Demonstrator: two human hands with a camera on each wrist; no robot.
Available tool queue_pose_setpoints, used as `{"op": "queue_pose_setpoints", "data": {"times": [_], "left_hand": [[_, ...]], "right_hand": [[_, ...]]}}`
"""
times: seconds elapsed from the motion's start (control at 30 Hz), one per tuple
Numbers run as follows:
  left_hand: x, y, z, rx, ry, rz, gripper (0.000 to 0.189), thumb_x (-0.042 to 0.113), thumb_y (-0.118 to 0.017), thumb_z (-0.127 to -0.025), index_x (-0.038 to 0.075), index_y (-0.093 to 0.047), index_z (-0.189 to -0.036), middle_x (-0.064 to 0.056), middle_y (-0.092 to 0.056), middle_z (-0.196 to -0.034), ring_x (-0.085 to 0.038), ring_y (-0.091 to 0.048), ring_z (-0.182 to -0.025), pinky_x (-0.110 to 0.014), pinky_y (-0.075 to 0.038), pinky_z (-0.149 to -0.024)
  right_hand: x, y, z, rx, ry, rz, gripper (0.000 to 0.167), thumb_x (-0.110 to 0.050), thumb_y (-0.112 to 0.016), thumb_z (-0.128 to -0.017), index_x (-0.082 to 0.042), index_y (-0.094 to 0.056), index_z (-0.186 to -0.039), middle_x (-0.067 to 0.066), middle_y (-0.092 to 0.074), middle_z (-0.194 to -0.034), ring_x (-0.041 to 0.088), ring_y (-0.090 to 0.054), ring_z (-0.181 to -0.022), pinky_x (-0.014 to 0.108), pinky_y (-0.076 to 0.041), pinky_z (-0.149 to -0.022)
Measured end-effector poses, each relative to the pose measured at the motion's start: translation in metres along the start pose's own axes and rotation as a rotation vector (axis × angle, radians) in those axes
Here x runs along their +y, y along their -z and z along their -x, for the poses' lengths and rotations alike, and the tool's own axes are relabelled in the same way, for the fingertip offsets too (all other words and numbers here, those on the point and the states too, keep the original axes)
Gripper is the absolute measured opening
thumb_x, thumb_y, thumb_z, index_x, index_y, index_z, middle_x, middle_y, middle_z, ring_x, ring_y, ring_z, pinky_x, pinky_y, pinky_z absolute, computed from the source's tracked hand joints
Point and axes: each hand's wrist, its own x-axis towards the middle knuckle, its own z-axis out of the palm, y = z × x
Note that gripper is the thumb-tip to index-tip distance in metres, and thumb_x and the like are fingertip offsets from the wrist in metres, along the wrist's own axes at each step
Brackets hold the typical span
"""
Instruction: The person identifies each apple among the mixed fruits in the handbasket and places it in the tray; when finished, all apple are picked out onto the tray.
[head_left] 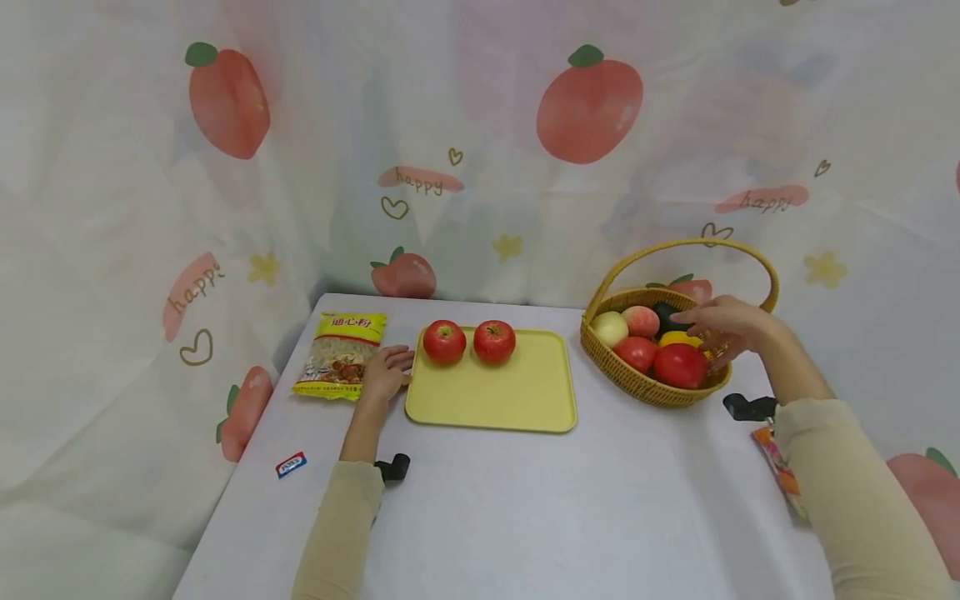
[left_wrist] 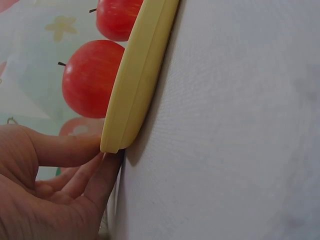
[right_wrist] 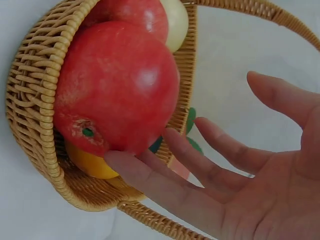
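My left hand (head_left: 385, 375) is at the left edge of the yellow tray (head_left: 491, 400), its thumb (left_wrist: 75, 149) against the tray's rim and the other fingers straight beside it. Two red apples (head_left: 444, 342) sit side by side near the tray's far edge. Over the right side of a wicker basket (head_left: 637, 385) my right hand (head_left: 727, 325) hovers with spread fingers and nothing in its grasp. Its fingertips come right up to a large red fruit (right_wrist: 117, 85) with a rough, green-centred end. A yellow fruit (right_wrist: 92, 162) lies partly hidden below that one.
The basket also holds a pale round fruit (head_left: 610, 330), a peach (head_left: 641, 321), another red fruit (head_left: 637, 354) and a dark green one (head_left: 666, 317) under its tall handle. A yellow pasta bag (head_left: 337, 357) lies left of the tray. Colourful packaging (head_left: 782, 471) is by the right sleeve.
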Motion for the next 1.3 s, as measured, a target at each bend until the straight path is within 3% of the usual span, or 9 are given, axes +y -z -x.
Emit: {"op": "queue_pose_setpoints", "data": {"times": [0.17, 0.3, 0.43, 0.67, 0.9, 1.1, 1.3], "left_hand": [[0.0, -0.001, 0.003, -0.008, -0.007, 0.014, 0.06, -0.021, -0.055, -0.091, -0.001, -0.052, -0.148, -0.021, -0.062, -0.142, -0.034, -0.06, -0.132, -0.045, -0.051, -0.108], [0.0, -0.002, 0.003, -0.007, 0.009, 0.006, 0.059, -0.019, -0.055, -0.092, 0.001, -0.053, -0.147, -0.02, -0.063, -0.141, -0.033, -0.06, -0.132, -0.044, -0.05, -0.109], [-0.001, -0.001, 0.002, 0.0, 0.011, -0.001, 0.057, -0.018, -0.054, -0.093, 0.002, -0.054, -0.146, -0.019, -0.063, -0.141, -0.032, -0.06, -0.132, -0.044, -0.05, -0.109], [-0.001, 0.0, 0.002, 0.002, 0.004, -0.004, 0.057, -0.019, -0.054, -0.093, 0.001, -0.054, -0.146, -0.019, -0.063, -0.141, -0.032, -0.06, -0.133, -0.044, -0.05, -0.109], [-0.001, 0.002, 0.002, 0.009, 0.01, 0.001, 0.057, -0.019, -0.054, -0.093, 0.001, -0.054, -0.146, -0.019, -0.063, -0.141, -0.032, -0.06, -0.133, -0.044, -0.05, -0.109], [-0.001, 0.0, 0.002, 0.011, 0.002, 0.004, 0.056, -0.018, -0.055, -0.094, 0.002, -0.054, -0.146, -0.019, -0.063, -0.141, -0.032, -0.06, -0.132, -0.044, -0.051, -0.108], [0.0, -0.002, 0.001, 0.016, -0.007, -0.003, 0.056, -0.019, -0.055, -0.093, 0.001, -0.054, -0.145, -0.02, -0.063, -0.141, -0.033, -0.061, -0.132, -0.045, -0.051, -0.108]], "right_hand": [[0.01, -0.001, -0.013, -0.056, -0.049, 0.014, 0.084, -0.049, -0.054, -0.106, 0.013, -0.025, -0.154, 0.042, -0.028, -0.154, 0.06, -0.05, -0.126, 0.057, -0.058, -0.093], [0.016, -0.003, -0.02, -0.063, -0.051, 0.039, 0.08, -0.047, -0.058, -0.104, 0.013, -0.033, -0.152, 0.042, -0.031, -0.149, 0.054, -0.057, -0.116, 0.056, -0.06, -0.09], [0.016, -0.004, -0.024, -0.06, -0.06, 0.052, 0.085, -0.046, -0.062, -0.102, 0.015, -0.03, -0.152, 0.042, -0.029, -0.149, 0.051, -0.059, -0.113, 0.055, -0.06, -0.09], [0.011, -0.014, -0.031, 0.015, -0.11, 0.072, 0.099, -0.048, -0.07, -0.097, 0.018, -0.02, -0.15, 0.039, -0.034, -0.143, 0.052, -0.058, -0.112, 0.055, -0.061, -0.087], [0.009, -0.02, -0.037, 0.099, -0.127, 0.045, 0.096, -0.042, -0.081, -0.09, 0.017, -0.026, -0.143, 0.039, -0.032, -0.141, 0.056, -0.053, -0.116, 0.058, -0.061, -0.083], [0.012, -0.016, -0.038, 0.095, -0.129, 0.063, 0.096, -0.042, -0.081, -0.088, 0.019, -0.029, -0.141, 0.038, -0.036, -0.137, 0.052, -0.06, -0.105, 0.056, -0.062, -0.083], [0.015, -0.011, -0.036, 0.078, -0.106, 0.093, 0.091, -0.044, -0.081, -0.087, 0.016, -0.037, -0.139, 0.037, -0.038, -0.136, 0.05, -0.057, -0.108, 0.054, -0.062, -0.083]]}}
